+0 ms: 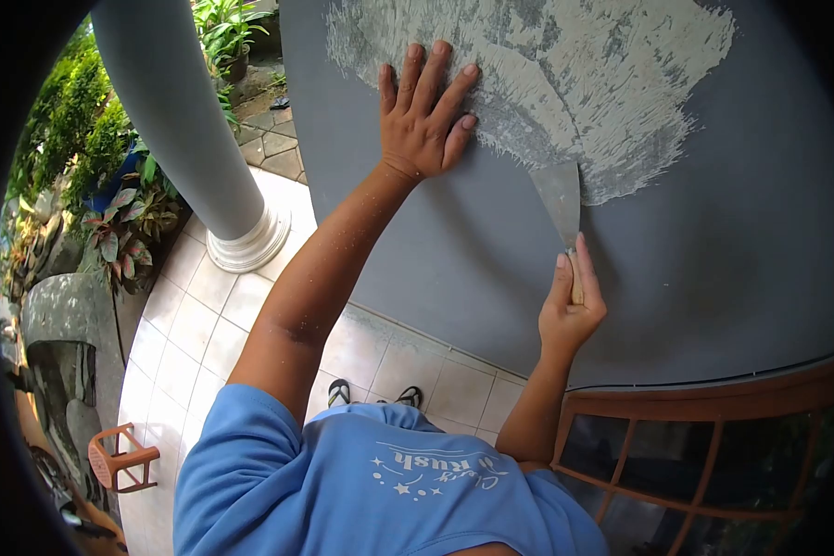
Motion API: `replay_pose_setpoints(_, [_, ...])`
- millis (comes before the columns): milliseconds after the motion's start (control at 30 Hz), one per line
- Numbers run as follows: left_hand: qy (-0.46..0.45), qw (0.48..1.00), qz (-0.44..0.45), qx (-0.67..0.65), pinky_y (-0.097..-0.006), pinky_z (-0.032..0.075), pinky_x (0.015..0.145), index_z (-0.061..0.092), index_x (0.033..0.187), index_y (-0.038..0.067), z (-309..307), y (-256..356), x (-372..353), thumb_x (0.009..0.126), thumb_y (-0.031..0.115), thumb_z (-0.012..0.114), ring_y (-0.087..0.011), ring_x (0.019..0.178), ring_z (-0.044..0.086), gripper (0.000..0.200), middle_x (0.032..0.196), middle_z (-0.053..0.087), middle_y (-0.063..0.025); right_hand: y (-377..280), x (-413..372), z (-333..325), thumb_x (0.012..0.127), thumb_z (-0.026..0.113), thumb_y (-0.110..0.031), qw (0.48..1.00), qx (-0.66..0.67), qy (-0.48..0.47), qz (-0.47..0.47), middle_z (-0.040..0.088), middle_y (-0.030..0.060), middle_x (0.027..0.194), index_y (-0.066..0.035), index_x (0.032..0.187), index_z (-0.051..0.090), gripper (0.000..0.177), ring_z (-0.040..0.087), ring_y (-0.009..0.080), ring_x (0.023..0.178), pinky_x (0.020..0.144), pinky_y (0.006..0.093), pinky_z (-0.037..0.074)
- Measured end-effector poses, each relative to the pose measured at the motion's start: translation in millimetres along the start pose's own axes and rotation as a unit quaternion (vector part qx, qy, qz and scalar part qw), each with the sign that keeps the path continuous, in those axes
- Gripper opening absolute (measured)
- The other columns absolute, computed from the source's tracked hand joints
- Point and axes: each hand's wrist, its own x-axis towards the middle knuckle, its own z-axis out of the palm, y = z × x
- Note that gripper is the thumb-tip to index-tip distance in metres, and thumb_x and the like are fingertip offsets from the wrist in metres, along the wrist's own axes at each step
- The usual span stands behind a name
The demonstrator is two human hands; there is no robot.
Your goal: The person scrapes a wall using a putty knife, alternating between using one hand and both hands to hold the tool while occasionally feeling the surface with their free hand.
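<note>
Left hand (426, 116) lies flat on the grey wall (713, 269), fingers spread wide, at the edge of the scraped patch (574, 83); just right and below, the scraper (558, 199) stands near upright — blade up against the patch's lower rim, handle down in the right hand (573, 313), fingers closed round it. Shirt (343, 491) print reads "Rush" — rest unclear

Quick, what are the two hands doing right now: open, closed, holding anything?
Left hand: open, fingers spread, flat against the grey wall.
Right hand: closed around the handle of a scraper.
</note>
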Motion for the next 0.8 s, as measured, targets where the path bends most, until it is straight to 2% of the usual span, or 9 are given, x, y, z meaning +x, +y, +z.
replay_pose_setpoints(133, [0.003,1.000,-0.005,0.001,-0.0501,-0.002,0.119,0.049,0.142,0.015,1,-1,0,0.095,0.038,0.038,-0.0368,0.148,0.018,0.054,0.155,0.032,-0.0194,1,-7,-8,0.091,0.060,0.003,0.996,-0.058,0.056,-0.030,0.070,0.0212,0.108,0.008,0.121,0.062,0.030,0.068,0.0182,0.093,0.079,0.0271,0.056])
replay_pose_setpoints(233, [-0.008,1.000,-0.009,0.002,-0.0496,-0.002,0.119,0.050,0.142,0.015,-2,3,-3,0.095,0.038,0.038,-0.0365,0.148,0.018,0.054,0.154,0.033,-0.0200,4,-4,-3,0.090,0.061,0.003,0.996,-0.058,0.065,-0.019,0.070,0.0212,0.107,0.008,0.120,0.062,0.030,0.069,0.0179,0.091,0.078,0.0278,0.057])
replay_pose_setpoints(333, [-0.005,1.000,-0.008,-0.001,-0.0498,-0.002,0.119,0.050,0.142,0.015,-1,3,-2,0.095,0.038,0.038,-0.0367,0.148,0.018,0.054,0.154,0.033,-0.0201,-1,-6,-17,0.090,0.061,0.003,0.999,-0.038,0.021,-0.020,0.070,0.0207,0.105,0.008,0.120,0.063,0.031,0.069,0.0181,0.089,0.077,0.0276,0.057])
replay_pose_setpoints(433, [0.006,1.000,-0.009,-0.001,-0.0502,-0.002,0.119,0.050,0.142,0.014,0,2,1,0.095,0.038,0.037,-0.0372,0.147,0.019,0.054,0.154,0.033,-0.0203,7,-3,-6,0.090,0.062,0.003,0.995,-0.064,0.054,-0.059,0.071,0.0197,0.102,0.007,0.120,0.063,0.030,0.069,0.0170,0.087,0.075,0.0266,0.056])
replay_pose_setpoints(533, [-0.010,1.000,-0.013,-0.004,-0.0504,-0.002,0.119,0.051,0.141,0.014,-4,6,-4,0.096,0.039,0.036,-0.0379,0.147,0.020,0.054,0.153,0.034,-0.0206,2,-2,11,0.090,0.062,0.003,1.000,-0.031,0.001,-0.003,0.072,0.0195,0.100,0.007,0.120,0.063,0.030,0.070,0.0174,0.085,0.075,0.0268,0.056])
replay_pose_setpoints(633, [0.003,1.000,0.002,-0.007,-0.0503,-0.002,0.119,0.051,0.141,0.014,0,1,-2,0.096,0.039,0.037,-0.0383,0.147,0.020,0.054,0.153,0.035,-0.0205,-4,-2,-6,0.089,0.062,0.003,0.999,-0.022,0.018,-0.028,0.071,0.0200,0.102,0.007,0.120,0.064,0.030,0.069,0.0180,0.087,0.075,0.0282,0.057])
replay_pose_setpoints(733, [0.007,1.000,-0.001,-0.008,-0.0503,-0.001,0.119,0.051,0.141,0.014,0,1,-1,0.096,0.039,0.036,-0.0380,0.147,0.019,0.053,0.154,0.034,-0.0200,0,-3,-7,0.090,0.062,0.003,0.996,-0.069,0.048,-0.036,0.070,0.0209,0.106,0.007,0.120,0.063,0.030,0.069,0.0188,0.090,0.078,0.0286,0.057])
replay_pose_setpoints(800, [-0.005,1.000,-0.008,-0.003,-0.0504,-0.001,0.119,0.051,0.141,0.014,-4,2,-3,0.096,0.039,0.036,-0.0378,0.147,0.020,0.053,0.153,0.035,-0.0200,6,-2,-4,0.090,0.062,0.003,0.997,-0.061,0.046,0.007,0.069,0.0215,0.109,0.007,0.120,0.063,0.031,0.069,0.0194,0.093,0.080,0.0284,0.056])
